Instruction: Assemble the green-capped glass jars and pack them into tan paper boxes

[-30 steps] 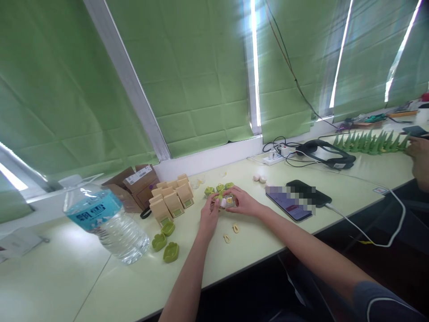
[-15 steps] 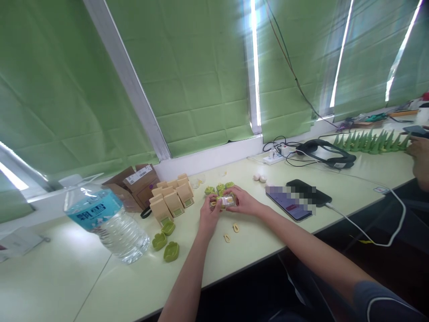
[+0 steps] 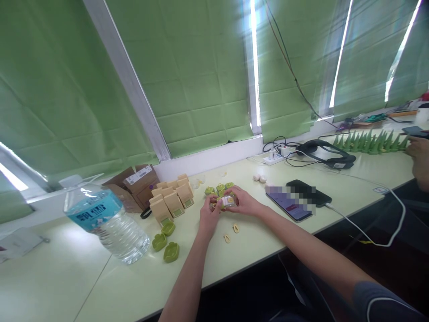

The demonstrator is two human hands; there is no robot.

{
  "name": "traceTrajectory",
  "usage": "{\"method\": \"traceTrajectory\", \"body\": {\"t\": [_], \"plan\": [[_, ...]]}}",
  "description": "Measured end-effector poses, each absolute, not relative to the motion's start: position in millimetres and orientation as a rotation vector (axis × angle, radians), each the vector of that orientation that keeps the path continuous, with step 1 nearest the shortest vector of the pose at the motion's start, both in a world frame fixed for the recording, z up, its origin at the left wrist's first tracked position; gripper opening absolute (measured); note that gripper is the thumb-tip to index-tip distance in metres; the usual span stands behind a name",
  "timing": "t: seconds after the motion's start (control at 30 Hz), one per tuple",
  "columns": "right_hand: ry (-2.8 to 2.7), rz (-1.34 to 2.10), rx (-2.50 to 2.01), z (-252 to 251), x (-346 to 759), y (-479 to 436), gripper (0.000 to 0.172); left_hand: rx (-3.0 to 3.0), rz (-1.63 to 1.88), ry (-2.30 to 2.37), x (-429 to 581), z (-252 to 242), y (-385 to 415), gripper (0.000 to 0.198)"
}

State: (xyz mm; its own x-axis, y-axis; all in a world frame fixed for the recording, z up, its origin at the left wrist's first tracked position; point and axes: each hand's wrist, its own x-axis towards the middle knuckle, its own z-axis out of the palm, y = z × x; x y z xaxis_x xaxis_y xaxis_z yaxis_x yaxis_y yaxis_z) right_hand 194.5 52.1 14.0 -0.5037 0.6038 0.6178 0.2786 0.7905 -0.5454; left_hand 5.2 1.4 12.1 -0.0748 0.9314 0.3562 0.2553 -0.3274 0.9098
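Note:
Both my hands are closed around one small clear-and-green plastic case (image 3: 229, 201) with something yellow and white inside. My left hand (image 3: 209, 215) grips its left, green end with the thumb on the near side. On the right, my right hand (image 3: 244, 202) pinches the clear end between thumb and fingers. Much of the case is covered by fingers. Just behind lie several green pieces with yellow loops (image 3: 209, 191). Nearer to me, two yellow loops (image 3: 236, 228) rest on the table. To the left are three green flower-shaped cups (image 3: 171, 252).
Tan block-like pieces (image 3: 174, 203) stand by a cardboard box (image 3: 139, 185). A large water bottle (image 3: 107, 219) is at left. Right are two phones (image 3: 288, 204), a white cable, a black headset (image 3: 330, 154) and green spiky pieces (image 3: 372, 142). Another person's hand (image 3: 418, 147) holds a phone.
My hands stay nearly in place. The case between them has turned slightly, and its clear end shows a little differently.

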Motion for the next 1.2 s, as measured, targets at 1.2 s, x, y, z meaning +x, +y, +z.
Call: {"method": "traceTrajectory", "body": {"t": [1.2], "plan": [[-2.289, 0.561, -0.644, 12.4, 193.5, 50.0, 0.053, 1.802, 1.195, 1.349, 3.9, 9.2, -4.5, 0.044]]}}
